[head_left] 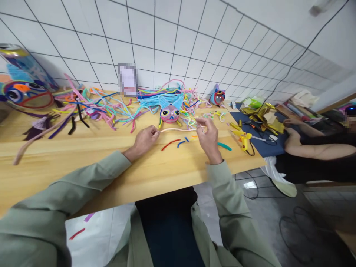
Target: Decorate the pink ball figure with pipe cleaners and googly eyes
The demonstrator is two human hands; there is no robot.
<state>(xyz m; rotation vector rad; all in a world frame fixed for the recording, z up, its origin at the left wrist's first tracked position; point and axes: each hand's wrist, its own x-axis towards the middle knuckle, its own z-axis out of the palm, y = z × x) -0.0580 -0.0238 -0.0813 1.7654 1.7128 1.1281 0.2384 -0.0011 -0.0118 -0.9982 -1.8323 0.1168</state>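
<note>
A pale peach pipe cleaner (178, 129) stretches between my two hands, low over the wooden table. Its left end is pinched in my left hand (145, 140), whose fingers are closed. My right hand (208, 135) grips the other end between thumb and fingers. Just behind the pipe cleaner sits a round animal head (170, 113) with blue pointed ears, big eyes and a pink rim. In front of it lie short pieces: a red one (170, 144), a blue one (181, 144) and a teal one (224, 146), partly behind my right hand.
Heaps of coloured pipe cleaners (102, 107) lie along the tiled wall. A phone (128, 79) leans there, and a second head (217, 97) stands farther right. On the right are a yellow glue gun (244, 140) and a co-worker's arm (297, 144). A can (30, 63) stands far left.
</note>
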